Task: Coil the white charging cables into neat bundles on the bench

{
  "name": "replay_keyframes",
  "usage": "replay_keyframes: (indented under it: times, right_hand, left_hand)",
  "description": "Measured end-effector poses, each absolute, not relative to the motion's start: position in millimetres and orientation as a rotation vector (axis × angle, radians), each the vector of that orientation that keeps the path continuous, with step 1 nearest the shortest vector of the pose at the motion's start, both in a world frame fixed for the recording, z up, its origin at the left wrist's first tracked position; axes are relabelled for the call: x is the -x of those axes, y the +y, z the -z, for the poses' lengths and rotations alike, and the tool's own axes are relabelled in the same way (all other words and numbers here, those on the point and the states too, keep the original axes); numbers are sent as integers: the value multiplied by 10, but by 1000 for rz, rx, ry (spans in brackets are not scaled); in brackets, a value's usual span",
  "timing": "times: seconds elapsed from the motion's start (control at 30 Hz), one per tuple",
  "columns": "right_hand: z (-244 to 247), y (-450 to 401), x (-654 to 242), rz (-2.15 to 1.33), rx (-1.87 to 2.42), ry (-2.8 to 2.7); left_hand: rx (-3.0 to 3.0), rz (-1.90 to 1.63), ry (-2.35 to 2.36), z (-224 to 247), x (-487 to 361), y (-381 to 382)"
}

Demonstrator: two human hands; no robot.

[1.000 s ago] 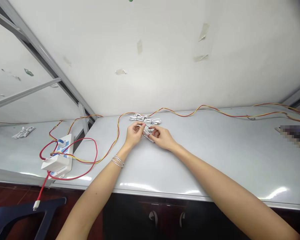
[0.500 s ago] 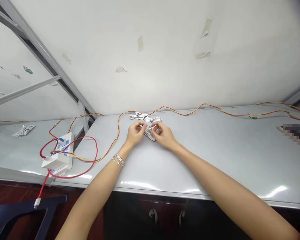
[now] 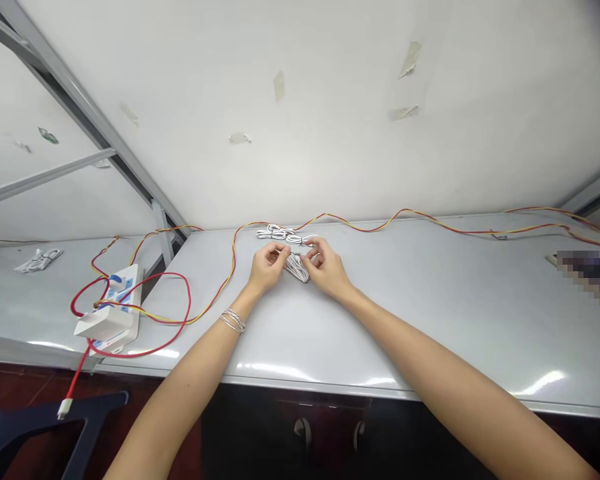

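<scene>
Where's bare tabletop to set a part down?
Best: grey tabletop right of the right hand, bounded by red-yellow wires behind, right forearm in front, pixelated item far right. Also between the forearms, from the cable bundle to the front edge. Crowded: between left hand and right, two white bundles behind; and left, power strip plus red cable loop.

Both hands [image 3: 269, 268], fingers curled, flank a bundled white cable [image 3: 297, 271].

Silvery multi-strand bracelet [image 3: 233, 321] around left forearm [image 3: 200, 373], near left hand [image 3: 267, 268]; right forearm [image 3: 405, 345] bare.
</scene>
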State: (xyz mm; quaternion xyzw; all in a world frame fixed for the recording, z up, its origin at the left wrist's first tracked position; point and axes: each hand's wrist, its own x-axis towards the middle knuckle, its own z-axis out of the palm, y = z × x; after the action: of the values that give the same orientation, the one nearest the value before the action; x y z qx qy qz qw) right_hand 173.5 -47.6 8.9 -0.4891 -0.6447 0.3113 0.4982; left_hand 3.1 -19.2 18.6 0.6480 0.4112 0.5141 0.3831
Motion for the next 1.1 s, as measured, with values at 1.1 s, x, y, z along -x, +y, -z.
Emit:
replay_keyframes:
  times: [1.1]
  right_hand:
    - [-80,-478,-1735,-737,1165,-1605]
  left_hand:
    - [-1625,-1360,1052,-202,-47,-196]
